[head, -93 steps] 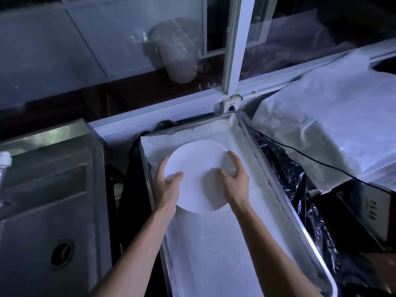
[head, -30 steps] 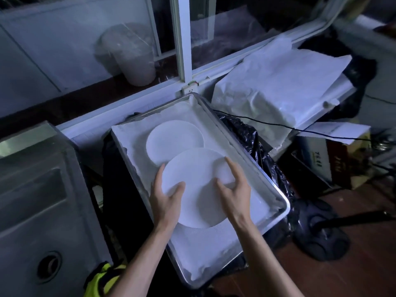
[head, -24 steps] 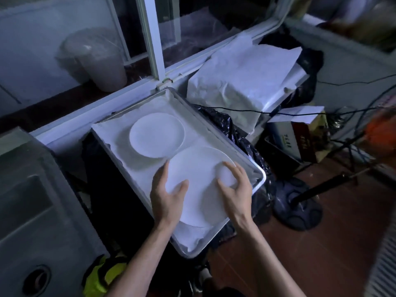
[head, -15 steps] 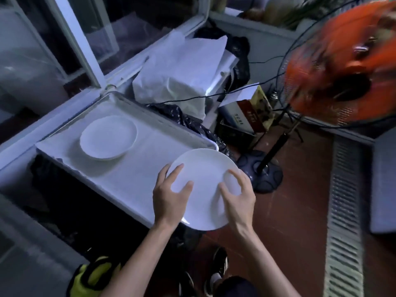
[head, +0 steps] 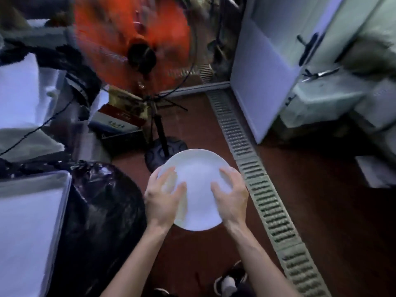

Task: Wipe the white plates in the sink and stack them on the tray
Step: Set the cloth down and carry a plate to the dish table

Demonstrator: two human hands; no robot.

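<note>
I hold one round white plate (head: 196,181) in the air above the red floor, well to the right of the tray. My left hand (head: 161,199) grips its left rim with fingers spread over the face. My right hand (head: 232,195) grips its right rim the same way. Only the right corner of the metal tray (head: 62,179), lined with white cloth, shows at the left edge. The sink and the plate lying on the tray are out of view.
A black plastic bag (head: 102,202) hangs beside the tray. An orange standing fan (head: 137,41) with its black base (head: 165,153) stands ahead, next to a cardboard box (head: 120,123). A floor drain grate (head: 259,189) runs diagonally at right, beside a white cabinet (head: 267,67). My shoes (head: 229,284) show below.
I have turned right, away from the tray. The plate in both hands came off the tray and now hangs over the floor; a second plate stayed on the tray.
</note>
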